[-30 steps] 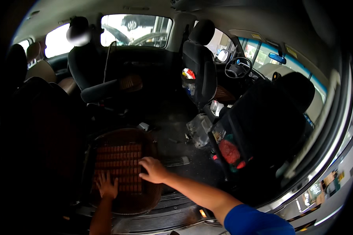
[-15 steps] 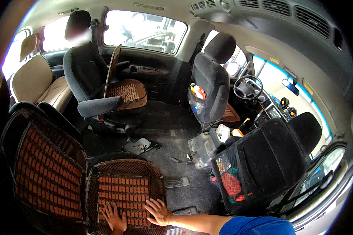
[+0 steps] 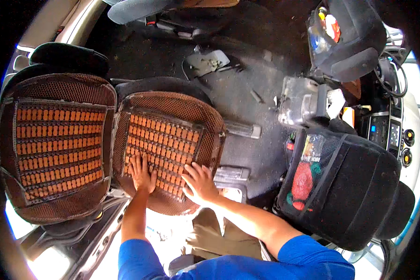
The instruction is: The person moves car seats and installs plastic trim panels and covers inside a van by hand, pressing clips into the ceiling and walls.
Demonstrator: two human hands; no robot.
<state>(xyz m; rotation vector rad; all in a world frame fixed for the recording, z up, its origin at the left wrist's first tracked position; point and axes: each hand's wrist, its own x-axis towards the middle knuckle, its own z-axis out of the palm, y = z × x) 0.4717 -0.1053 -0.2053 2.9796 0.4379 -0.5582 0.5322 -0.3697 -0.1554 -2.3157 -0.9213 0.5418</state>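
A brown mesh seat cover (image 3: 210, 116) with orange-brown wooden beads lies over the cushion of the nearest car seat. Flat on its beads rests my left hand (image 3: 142, 173), fingers stretched out and holding nothing. To the right of it, near the cushion's front edge, my right hand (image 3: 200, 183) leans on the same cover with its fingers apart and slightly bent. A matching beaded cover (image 3: 60, 144) lies over the seat's backrest, left of both hands.
Grey seat rails (image 3: 240, 129) run along the dark floor. Beyond them lie a dusty flat piece (image 3: 207, 63) with debris and a clear plastic bin (image 3: 297, 101). The black front seat (image 3: 354, 182) stands at the right, its mesh pocket (image 3: 305, 172) filled with red and green things.
My view has tilted downward and come closer over the near seat, so my arms and legs now show. Both hands stay on the beaded cushion cover.
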